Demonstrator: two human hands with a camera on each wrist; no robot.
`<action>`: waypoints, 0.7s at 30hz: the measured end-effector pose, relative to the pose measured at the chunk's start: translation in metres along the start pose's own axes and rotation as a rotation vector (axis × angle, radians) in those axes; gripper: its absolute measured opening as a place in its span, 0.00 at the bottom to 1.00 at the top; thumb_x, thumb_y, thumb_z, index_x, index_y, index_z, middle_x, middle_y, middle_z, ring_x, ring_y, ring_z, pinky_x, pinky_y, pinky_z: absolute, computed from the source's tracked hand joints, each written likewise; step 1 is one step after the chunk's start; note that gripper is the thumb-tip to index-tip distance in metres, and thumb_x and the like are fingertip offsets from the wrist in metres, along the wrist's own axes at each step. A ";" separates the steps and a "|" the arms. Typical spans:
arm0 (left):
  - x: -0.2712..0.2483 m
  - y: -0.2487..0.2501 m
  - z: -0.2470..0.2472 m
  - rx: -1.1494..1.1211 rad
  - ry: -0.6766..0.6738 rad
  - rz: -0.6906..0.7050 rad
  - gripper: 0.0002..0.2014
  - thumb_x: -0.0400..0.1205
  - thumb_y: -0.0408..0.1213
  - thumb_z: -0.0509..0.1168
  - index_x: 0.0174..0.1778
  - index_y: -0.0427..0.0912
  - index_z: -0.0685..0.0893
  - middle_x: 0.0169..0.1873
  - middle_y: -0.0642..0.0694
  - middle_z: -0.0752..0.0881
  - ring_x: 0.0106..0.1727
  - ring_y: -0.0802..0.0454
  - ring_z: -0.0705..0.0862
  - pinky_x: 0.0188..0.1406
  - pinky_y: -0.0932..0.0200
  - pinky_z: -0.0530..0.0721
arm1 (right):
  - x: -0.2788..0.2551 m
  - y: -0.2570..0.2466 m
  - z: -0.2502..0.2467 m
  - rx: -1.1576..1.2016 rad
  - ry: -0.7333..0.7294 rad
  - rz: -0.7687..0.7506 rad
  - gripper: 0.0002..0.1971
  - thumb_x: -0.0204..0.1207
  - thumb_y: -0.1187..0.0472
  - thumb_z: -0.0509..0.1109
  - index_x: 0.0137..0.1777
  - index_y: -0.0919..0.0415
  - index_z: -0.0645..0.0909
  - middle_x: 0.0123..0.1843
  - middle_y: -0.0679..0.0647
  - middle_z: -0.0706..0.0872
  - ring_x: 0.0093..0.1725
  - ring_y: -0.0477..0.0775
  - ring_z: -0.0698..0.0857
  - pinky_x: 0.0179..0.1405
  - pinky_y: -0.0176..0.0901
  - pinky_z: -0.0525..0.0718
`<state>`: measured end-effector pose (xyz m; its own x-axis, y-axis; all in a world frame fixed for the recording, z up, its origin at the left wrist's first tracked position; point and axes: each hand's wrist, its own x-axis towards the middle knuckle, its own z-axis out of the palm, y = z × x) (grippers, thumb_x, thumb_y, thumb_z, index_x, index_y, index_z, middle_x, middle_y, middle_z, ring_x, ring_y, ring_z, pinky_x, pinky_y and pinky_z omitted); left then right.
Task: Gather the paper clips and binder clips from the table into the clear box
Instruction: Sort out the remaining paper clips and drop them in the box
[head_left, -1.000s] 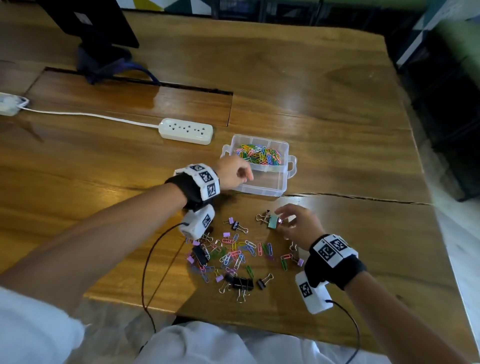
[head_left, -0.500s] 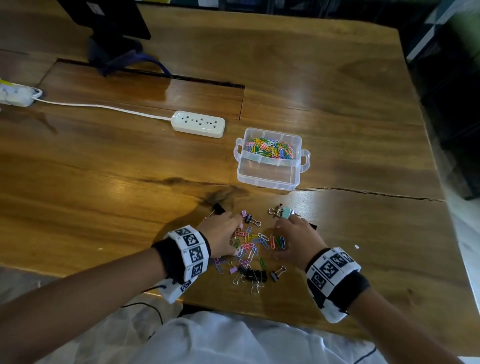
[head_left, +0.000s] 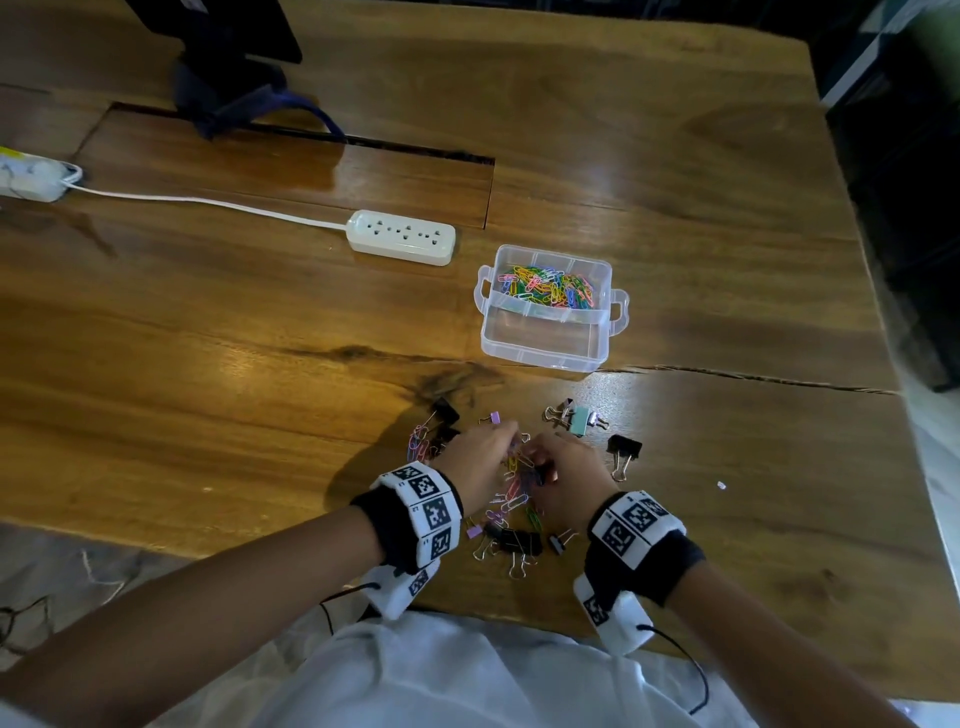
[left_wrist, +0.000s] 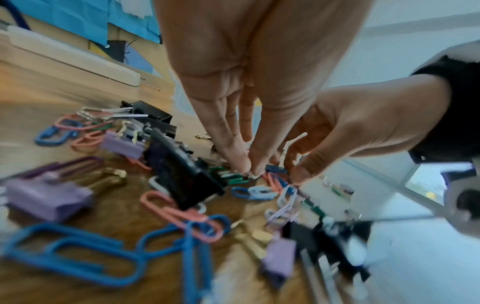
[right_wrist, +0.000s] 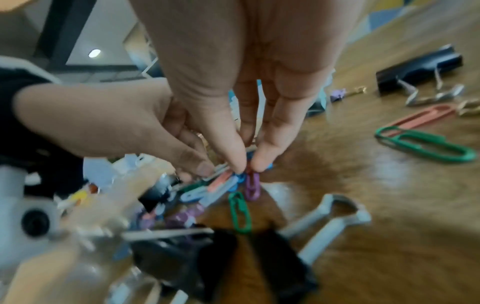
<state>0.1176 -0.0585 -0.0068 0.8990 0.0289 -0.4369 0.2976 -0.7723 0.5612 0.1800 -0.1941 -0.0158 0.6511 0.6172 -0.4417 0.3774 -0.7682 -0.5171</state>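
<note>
A clear box (head_left: 543, 358) stands on the wooden table; its far compartment holds coloured paper clips (head_left: 548, 287) and its near compartment looks bare. In front of it lies a pile of paper clips (head_left: 511, 501) mixed with small binder clips. My left hand (head_left: 506, 441) (left_wrist: 248, 169) and right hand (head_left: 540, 457) (right_wrist: 248, 167) meet over the pile, each with its fingertips drawn together pinching paper clips. Around them lie a mint binder clip (head_left: 579, 418), a black binder clip (head_left: 623, 448), another black one (head_left: 447, 410), and black ones (head_left: 514, 540) near the table edge.
A white power strip (head_left: 401, 237) with its cord lies left of the box. A dark monitor stand (head_left: 228, 78) is at the back. A crack (head_left: 753, 376) runs across the table right of the box. The near table edge lies just behind the pile.
My left hand has come back from the box down to the pile. My right hand has moved from the mint binder clip to the pile's middle, and both hands now pinch clips there.
</note>
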 end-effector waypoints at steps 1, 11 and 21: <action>0.000 0.000 -0.001 -0.042 -0.002 -0.014 0.21 0.76 0.22 0.65 0.62 0.41 0.73 0.51 0.45 0.82 0.47 0.48 0.82 0.52 0.49 0.84 | 0.000 0.000 -0.001 0.009 -0.006 0.001 0.20 0.69 0.61 0.73 0.62 0.55 0.77 0.56 0.50 0.79 0.51 0.45 0.78 0.51 0.33 0.77; -0.012 -0.028 -0.009 0.179 -0.027 0.043 0.19 0.76 0.20 0.63 0.57 0.47 0.79 0.55 0.48 0.73 0.59 0.51 0.75 0.58 0.59 0.77 | -0.001 -0.002 0.009 -0.134 -0.095 -0.082 0.45 0.56 0.44 0.80 0.72 0.51 0.64 0.63 0.51 0.66 0.65 0.51 0.68 0.70 0.49 0.74; -0.019 -0.018 -0.006 0.139 -0.048 0.087 0.16 0.78 0.27 0.65 0.61 0.45 0.76 0.57 0.47 0.73 0.59 0.50 0.77 0.58 0.56 0.80 | 0.003 0.001 0.007 -0.178 -0.116 -0.222 0.15 0.68 0.61 0.75 0.54 0.53 0.80 0.58 0.50 0.76 0.59 0.51 0.75 0.66 0.48 0.77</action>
<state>0.0973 -0.0413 -0.0039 0.9021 -0.0694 -0.4258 0.1692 -0.8510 0.4972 0.1775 -0.1919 -0.0230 0.4641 0.7807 -0.4184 0.6180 -0.6238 -0.4785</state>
